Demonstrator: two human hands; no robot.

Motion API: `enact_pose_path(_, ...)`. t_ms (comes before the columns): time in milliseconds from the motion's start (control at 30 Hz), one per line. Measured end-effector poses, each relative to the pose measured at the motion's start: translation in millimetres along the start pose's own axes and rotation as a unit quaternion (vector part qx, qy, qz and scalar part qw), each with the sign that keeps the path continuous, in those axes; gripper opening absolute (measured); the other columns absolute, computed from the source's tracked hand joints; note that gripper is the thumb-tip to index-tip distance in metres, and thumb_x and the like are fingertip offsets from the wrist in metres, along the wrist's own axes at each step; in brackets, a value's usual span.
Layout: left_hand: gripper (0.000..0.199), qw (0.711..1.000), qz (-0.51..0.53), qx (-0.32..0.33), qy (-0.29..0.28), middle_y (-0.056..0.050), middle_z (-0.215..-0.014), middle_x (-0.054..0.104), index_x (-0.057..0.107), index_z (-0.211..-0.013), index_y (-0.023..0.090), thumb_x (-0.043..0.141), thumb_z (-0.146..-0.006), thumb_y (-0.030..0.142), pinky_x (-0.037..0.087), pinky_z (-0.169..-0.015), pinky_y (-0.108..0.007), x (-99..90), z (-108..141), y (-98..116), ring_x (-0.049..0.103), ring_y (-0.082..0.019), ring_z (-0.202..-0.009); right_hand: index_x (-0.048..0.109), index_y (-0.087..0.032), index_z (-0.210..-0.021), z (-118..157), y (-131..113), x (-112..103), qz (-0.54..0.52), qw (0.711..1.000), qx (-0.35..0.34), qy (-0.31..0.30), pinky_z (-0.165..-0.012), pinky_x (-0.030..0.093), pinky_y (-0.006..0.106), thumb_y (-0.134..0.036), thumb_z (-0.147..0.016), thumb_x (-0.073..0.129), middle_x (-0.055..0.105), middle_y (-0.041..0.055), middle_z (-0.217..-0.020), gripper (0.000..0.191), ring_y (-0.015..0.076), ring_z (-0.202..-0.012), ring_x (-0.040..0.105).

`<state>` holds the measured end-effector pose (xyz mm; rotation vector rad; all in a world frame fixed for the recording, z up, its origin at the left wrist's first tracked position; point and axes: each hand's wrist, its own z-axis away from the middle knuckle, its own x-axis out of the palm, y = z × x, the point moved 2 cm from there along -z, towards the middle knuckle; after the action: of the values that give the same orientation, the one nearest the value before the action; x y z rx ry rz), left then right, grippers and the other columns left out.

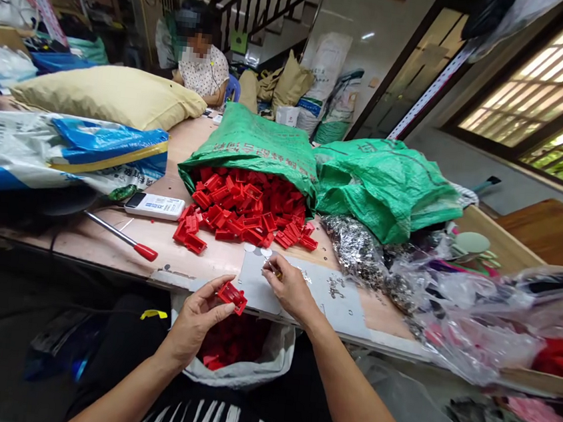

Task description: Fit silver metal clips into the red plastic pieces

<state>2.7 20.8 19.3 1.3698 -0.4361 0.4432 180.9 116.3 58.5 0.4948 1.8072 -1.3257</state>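
Note:
My left hand (200, 316) pinches a red plastic part (232, 297) between thumb and fingers, above a white sack (279, 358) that holds more red parts. My right hand (289, 287) is closed on a thin tool with a yellowish handle (275, 271), over a grey sheet (322, 306) at the table's front edge. Small metal pieces (337, 285) lie on the sheet, right of that hand. Behind both hands, a heap of red parts (246, 207) spills from the mouth of a green sack (263, 142).
A red-tipped metal lever (145, 252) sticks out at the left, near a white device (155, 206). Clear bags of metal pieces (355, 249) and another green sack (390, 182) lie to the right. A person (203, 68) sits across the table.

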Motion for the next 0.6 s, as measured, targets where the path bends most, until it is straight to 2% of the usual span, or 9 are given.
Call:
enact_pose_path(67,0.053,1.0,0.022,-0.013,0.012,-0.005,-0.105,0.072,0.06,-0.122,0.021,0.075,-0.072,0.022,0.048,-0.09,-0.028,1.8,0.4,1.8,0.064,-0.017,-0.096,0.056,-0.02,-0.088,12.3,-11.5,-1.2,-0.091,0.995,-0.039,-0.017,-0.064,0.038,0.022,-0.021,-0.088,0.052,0.061,-0.0019,-0.079,0.005,0.0126,-0.069,0.053)
enact_pose_path(167,0.052,0.999,0.042,-0.021,0.022,-0.004,-0.102,0.071,0.061,-0.122,0.021,0.074,-0.071,0.022,0.049,-0.085,-0.026,4.3,0.2,2.7,0.064,-0.015,-0.09,0.058,-0.02,-0.091,30.1,-26.9,0.9,-0.146,0.986,-0.057,-0.051,-0.062,0.039,0.021,-0.019,-0.087,0.054,0.061,-0.0024,-0.077,0.006,0.0114,-0.066,0.052)
enact_pose_path(333,0.052,0.999,0.038,-0.02,0.019,-0.003,-0.096,0.07,0.061,-0.122,0.022,0.074,-0.072,0.024,0.05,-0.081,-0.025,7.7,-0.5,2.3,0.063,-0.014,-0.086,0.06,-0.02,-0.086,45.6,-39.1,8.5,-0.14,0.985,-0.099,-0.033,-0.066,0.042,0.023,-0.012,-0.084,0.056,0.063,-0.0008,-0.077,0.009,0.0125,-0.068,0.055)
enact_pose_path(500,0.053,0.999,0.034,-0.02,0.016,-0.003,-0.094,0.07,0.062,-0.122,0.022,0.074,-0.071,0.023,0.05,-0.08,-0.027,11.0,1.5,4.0,0.063,-0.015,-0.084,0.061,-0.021,-0.086,48.8,-37.5,11.5,-0.126,0.978,-0.167,-0.002,-0.072,0.046,0.027,-0.01,-0.086,0.05,0.064,0.0035,-0.082,0.015,0.0164,-0.079,0.059)
enact_pose_path(600,0.051,0.999,0.035,-0.022,0.015,-0.003,-0.094,0.071,0.063,-0.12,0.022,0.075,-0.07,0.023,0.049,-0.082,-0.027,12.8,2.9,4.8,0.063,-0.016,-0.086,0.063,-0.021,-0.085,49.9,-36.4,9.9,-0.127,0.976,-0.178,-0.012,-0.073,0.047,0.027,-0.009,-0.086,0.051,0.064,0.0038,-0.082,0.017,0.0167,-0.08,0.059)
